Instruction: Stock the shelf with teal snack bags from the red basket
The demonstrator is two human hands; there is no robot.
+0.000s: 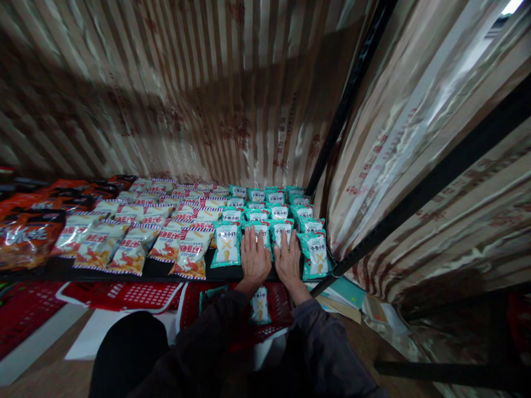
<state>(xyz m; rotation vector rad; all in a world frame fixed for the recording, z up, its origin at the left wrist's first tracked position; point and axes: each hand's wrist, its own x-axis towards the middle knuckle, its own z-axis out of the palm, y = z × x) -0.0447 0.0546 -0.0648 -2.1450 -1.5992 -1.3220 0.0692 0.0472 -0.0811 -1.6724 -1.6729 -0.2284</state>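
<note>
On the black shelf, teal snack bags stand in rows at the right end. My left hand lies flat with its fingers stretched over the front of one teal snack bag. Beside it, my right hand rests the same way on the neighbouring teal bag. Both palms cover the lower parts of those two bags. Another front-row teal bag stands left of my hands, and one more teal bag stands to their right.
White-and-red snack bags and orange bags fill the shelf leftward. Below are a red basket and another red basket holding teal bags. A black post slants at right; striped sheeting hangs behind.
</note>
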